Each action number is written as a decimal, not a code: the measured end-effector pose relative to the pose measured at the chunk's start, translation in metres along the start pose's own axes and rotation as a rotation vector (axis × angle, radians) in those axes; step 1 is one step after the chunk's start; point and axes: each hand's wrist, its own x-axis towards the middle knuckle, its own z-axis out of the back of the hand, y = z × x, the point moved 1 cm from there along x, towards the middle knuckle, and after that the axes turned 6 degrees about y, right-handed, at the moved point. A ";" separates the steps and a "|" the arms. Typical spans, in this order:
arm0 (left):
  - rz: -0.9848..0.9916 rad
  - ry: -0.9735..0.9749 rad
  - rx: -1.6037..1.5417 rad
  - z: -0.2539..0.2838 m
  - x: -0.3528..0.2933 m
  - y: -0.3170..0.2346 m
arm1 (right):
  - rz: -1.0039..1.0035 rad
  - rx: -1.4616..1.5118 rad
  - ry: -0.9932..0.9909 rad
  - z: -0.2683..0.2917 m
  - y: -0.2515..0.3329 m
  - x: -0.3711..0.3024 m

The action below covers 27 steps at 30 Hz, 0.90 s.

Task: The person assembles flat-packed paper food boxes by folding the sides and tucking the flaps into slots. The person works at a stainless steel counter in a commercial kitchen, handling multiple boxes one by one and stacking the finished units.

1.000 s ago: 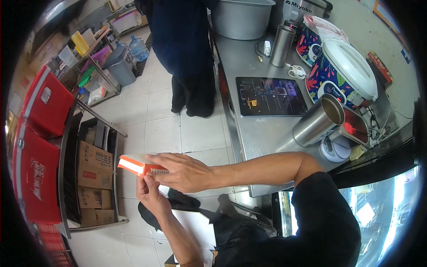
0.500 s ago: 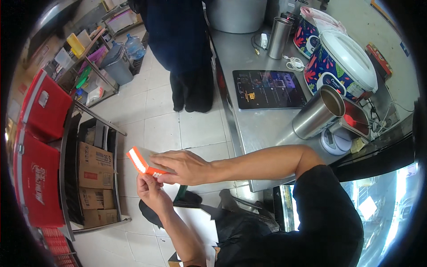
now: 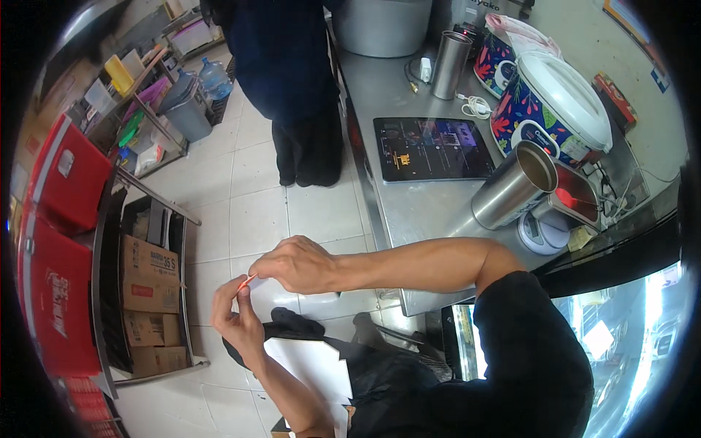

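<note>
Both hands are raised in front of me over the floor, pinching a small orange-and-white carton (image 3: 247, 282). It is now seen nearly edge-on, and most of it is hidden by my fingers. My left hand (image 3: 237, 317) grips its near left edge between thumb and fingers. At its other end, the curled fingers of my right hand (image 3: 292, 264) close on it; their tips are hard to make out. White cardboard (image 3: 310, 365) with cut flaps lies below, by my left forearm and over my lap.
A steel table (image 3: 431, 212) at right bears a tablet (image 3: 433, 148), steel cups (image 3: 515, 186), a small scale (image 3: 542, 233) and patterned rice cookers (image 3: 551, 106). A person in dark clothes (image 3: 292, 87) stands ahead. Red cool boxes (image 3: 62, 292) and a rack of cartons (image 3: 150, 274) stand left.
The carton has turned from showing its orange side and white zigzag edge to nearly edge-on. My right hand has gone from lying flat across it to curled fingers at its end.
</note>
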 end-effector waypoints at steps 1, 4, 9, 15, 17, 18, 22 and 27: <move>0.028 -0.007 0.018 0.002 0.000 -0.001 | -0.028 -0.002 0.017 -0.001 0.002 0.000; 0.088 -0.069 0.014 0.008 -0.002 0.006 | -0.120 -0.107 0.117 -0.010 0.000 -0.001; 0.150 -0.008 -0.005 0.010 -0.001 0.012 | -0.242 -0.166 0.347 0.004 -0.012 0.002; 0.282 -0.388 -0.114 0.028 -0.004 0.046 | -0.020 -0.264 -0.180 0.019 0.008 0.011; 0.207 -0.525 -0.084 0.044 -0.007 0.073 | -0.009 -0.231 -0.265 0.020 0.016 0.016; 0.203 -0.576 -0.159 0.043 -0.005 0.074 | -0.031 -0.221 -0.253 0.022 0.011 0.013; 0.306 -0.549 -0.511 0.036 -0.004 0.054 | -0.487 0.331 -0.094 0.000 0.000 0.009; 0.310 -0.391 -0.627 0.022 -0.006 0.055 | -0.712 0.778 0.097 -0.014 -0.008 0.011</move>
